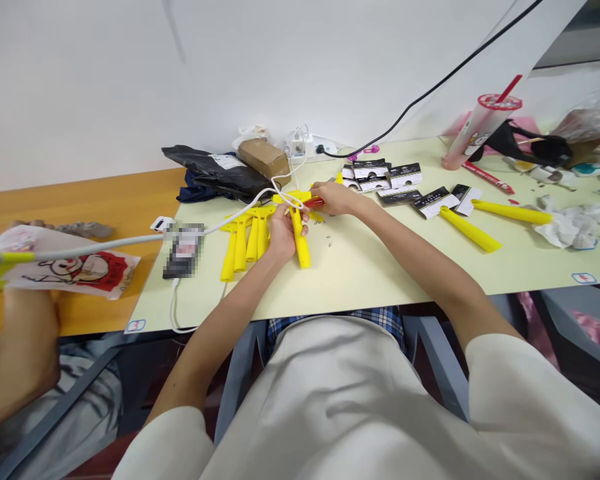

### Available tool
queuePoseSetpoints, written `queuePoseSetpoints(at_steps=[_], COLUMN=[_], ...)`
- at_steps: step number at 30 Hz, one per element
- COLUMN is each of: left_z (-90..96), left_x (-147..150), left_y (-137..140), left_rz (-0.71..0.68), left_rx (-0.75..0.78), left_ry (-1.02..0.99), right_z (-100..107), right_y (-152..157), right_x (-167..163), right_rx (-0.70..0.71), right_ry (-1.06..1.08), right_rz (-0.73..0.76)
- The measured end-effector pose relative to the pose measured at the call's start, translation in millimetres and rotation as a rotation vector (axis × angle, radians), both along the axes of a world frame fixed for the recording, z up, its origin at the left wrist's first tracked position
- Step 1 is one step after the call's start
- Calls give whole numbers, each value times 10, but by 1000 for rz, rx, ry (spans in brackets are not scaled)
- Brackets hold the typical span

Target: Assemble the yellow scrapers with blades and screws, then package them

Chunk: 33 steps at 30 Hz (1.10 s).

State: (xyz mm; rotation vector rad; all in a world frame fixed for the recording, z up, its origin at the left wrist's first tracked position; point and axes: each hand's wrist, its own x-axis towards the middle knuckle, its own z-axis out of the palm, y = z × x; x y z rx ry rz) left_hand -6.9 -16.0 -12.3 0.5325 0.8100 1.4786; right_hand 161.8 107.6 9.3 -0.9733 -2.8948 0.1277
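My left hand (281, 233) is closed round a yellow T-shaped scraper (302, 248), its handle toward me and its wide head away. My right hand (336, 199) grips a red-handled tool (315, 203) against the scraper's head; the tool's working end is hidden. Several more yellow scrapers (240, 250) lie in a row left of my left hand. Tiny loose bits (329, 241) are scattered on the table near both hands. A white cable (250, 203) runs close over the scraper's head.
Several black-and-white cards (405, 175) lie right of my hands, with two yellow handles (470, 230) (513, 211) beyond. At left is a phone (183, 252). Behind sit a black plastic bag (225, 175) and brown box (265, 159); a cup (480, 130) stands right. Another person's arm (27, 347) is at left.
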Motion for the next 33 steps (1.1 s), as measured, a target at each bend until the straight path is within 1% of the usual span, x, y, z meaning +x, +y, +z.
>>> queuePoseSetpoints(at_steps=[4, 8, 14, 17, 22, 25, 27, 29, 33], left_z=[-24, -15, 4, -11, -27, -30, -32, -36, -50], left_x=[-1, -16, -18, -20, -25, -25, -26, -28, -15], left_y=[12, 19, 13, 13, 11, 15, 23, 31, 33], left_rz=[24, 45, 71, 72, 56, 42, 39, 40, 33], left_rx=[10, 10, 0, 6, 20, 22, 10, -4, 3], left_ry=[6, -10, 14, 16, 7, 7, 11, 9, 2], right_z=[-45, -82, -86, -80, -72, -30, 27, 105, 289], right_y=[57, 75, 113, 93, 37, 21, 3, -33, -183], right_x=[-33, 60, 161, 147, 146, 198, 268, 367, 587], right_rx=[-17, -21, -15, 10, 120, 131, 125, 135, 168], right_ry=[23, 65, 20, -1, 5, 17, 66, 169, 497], right_rz=[4, -33, -86, -93, -71, -81, -103, -124, -202])
